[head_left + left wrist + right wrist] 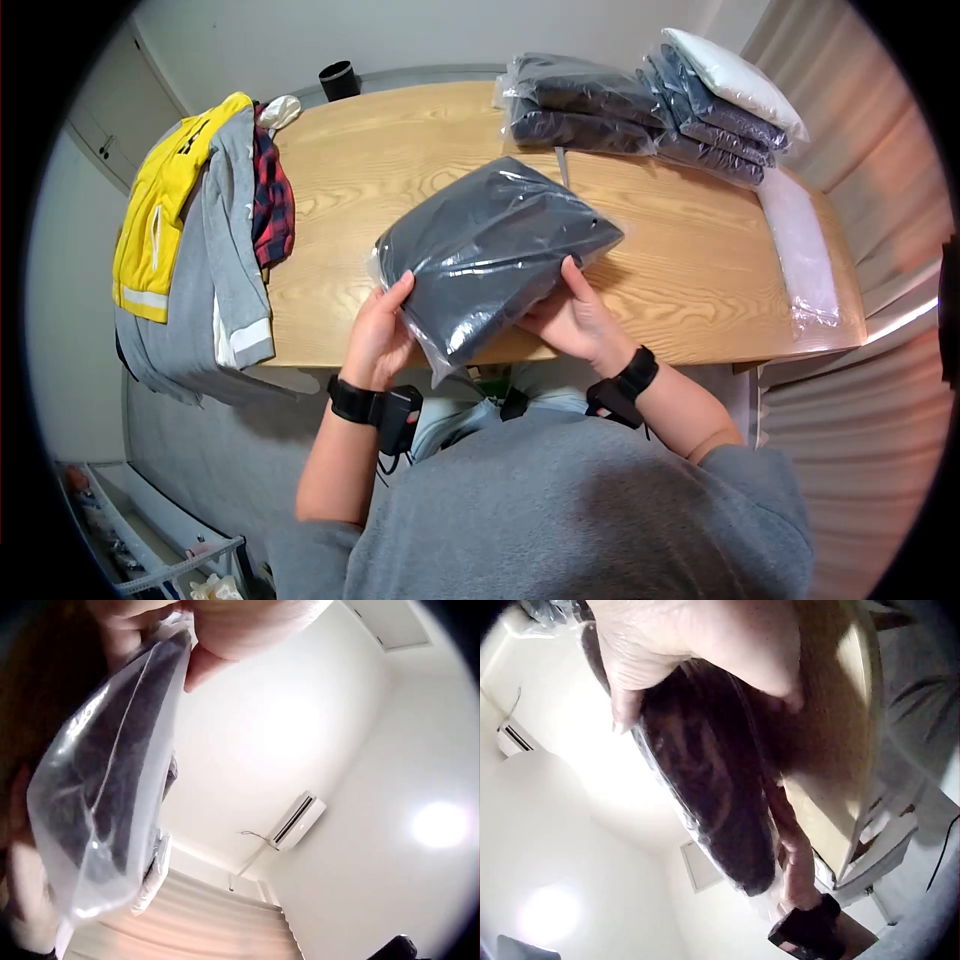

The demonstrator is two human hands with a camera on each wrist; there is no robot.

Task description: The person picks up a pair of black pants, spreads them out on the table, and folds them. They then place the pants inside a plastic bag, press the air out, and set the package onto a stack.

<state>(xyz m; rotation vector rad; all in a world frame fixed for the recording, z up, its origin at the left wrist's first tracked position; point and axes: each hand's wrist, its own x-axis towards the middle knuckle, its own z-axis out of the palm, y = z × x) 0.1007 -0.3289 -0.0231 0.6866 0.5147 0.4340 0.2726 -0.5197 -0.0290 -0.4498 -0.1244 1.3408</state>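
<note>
A dark folded garment in a clear plastic bag [490,240] is held up over the near part of the table, tilted, its corner toward the person. My left hand [378,335] grips its left edge, thumb on top and fingers underneath. On the near right side my right hand [580,318] holds it the same way, thumb on the upper face. In the left wrist view the bag [105,772] shows a pale seam and a loose clear edge. The right wrist view shows the thick dark side of the bagged garment [705,772] between both hands.
Stacked bagged dark garments [585,105] stand at the back right, beside another stack topped by a white bagged item [735,80]. A pale flat plastic-wrapped piece [800,250] lies along the right edge. Yellow [165,220] and grey clothes [225,220] drape over the wooden table's [390,130] left end.
</note>
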